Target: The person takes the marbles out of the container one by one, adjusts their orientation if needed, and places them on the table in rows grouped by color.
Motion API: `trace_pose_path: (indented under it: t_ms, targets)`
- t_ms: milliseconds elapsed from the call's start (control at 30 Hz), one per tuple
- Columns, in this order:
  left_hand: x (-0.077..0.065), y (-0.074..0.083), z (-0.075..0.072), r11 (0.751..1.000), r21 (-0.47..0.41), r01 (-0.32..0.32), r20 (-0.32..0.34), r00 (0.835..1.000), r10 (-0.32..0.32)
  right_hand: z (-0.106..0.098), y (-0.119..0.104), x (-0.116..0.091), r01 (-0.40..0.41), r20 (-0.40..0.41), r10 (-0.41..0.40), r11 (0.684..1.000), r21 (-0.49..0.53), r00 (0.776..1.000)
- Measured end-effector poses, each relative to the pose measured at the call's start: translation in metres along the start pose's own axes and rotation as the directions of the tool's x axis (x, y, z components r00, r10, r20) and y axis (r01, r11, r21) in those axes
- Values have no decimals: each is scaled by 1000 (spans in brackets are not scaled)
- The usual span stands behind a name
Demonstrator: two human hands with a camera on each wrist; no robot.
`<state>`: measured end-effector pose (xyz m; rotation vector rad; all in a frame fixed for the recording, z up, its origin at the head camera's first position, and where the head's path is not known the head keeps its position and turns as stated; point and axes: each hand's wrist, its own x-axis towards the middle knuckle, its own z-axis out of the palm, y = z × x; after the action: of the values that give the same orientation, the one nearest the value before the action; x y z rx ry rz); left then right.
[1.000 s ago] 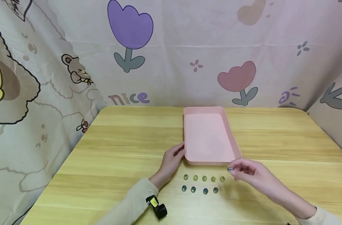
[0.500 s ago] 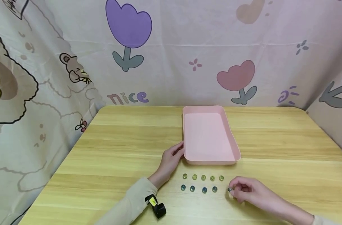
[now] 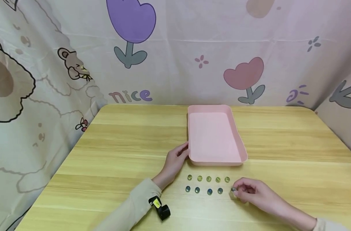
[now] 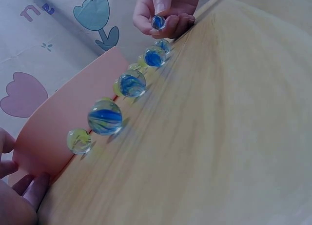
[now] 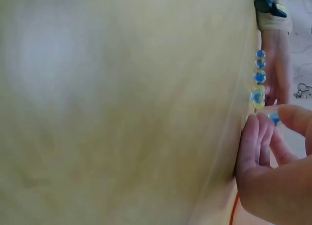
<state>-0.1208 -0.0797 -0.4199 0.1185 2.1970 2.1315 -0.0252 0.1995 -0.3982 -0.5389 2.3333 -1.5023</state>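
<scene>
My right hand (image 3: 257,194) pinches a blue-swirled glass marble (image 4: 158,22) between thumb and fingertips. It holds this marble low over the table at the right end of a row of blue marbles (image 3: 209,192). Behind that row runs a second one of yellow-green marbles (image 3: 208,179), nearly parallel to it. A pink rectangular tray (image 3: 215,163) stands just beyond both rows with nothing in it. Against the outside of its left wall, near the front corner, rest the extended fingers of my left hand (image 3: 173,162).
The wood-grain table (image 3: 129,134) reaches back to a printed cloth (image 3: 181,73) with flowers and animals. A black camera (image 3: 161,208) is strapped to my left wrist, close to the left end of the marble rows.
My right hand has come down from the tray's front right corner to the end of the blue row, still pinching the marble. The left hand stays at the tray.
</scene>
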Motion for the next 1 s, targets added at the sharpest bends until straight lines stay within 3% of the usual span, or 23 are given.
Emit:
trace_pose_path:
  t_ms: [200, 567, 733, 1000]
  targets:
    - [2, 3, -1, 1000, -4, -2, 0, 1000, 2, 5, -6, 0, -44, -85, 38, 996, -73, 996]
    - [0, 3, 0, 1000, -21, 8, 12, 1000, -8, 22, -10, 2, -59, -228, 5, 971, -231, 974]
    - [0, 4, 1, 1000, -11, 7, 8, 1000, -7, 24, -11, 3, -62, -253, -3, 967, -249, 967]
    - [-2, 3, 0, 999, -16, 30, 3, 1000, -30, 25, -10, 3, -54, -228, -7, 964, -259, 974]
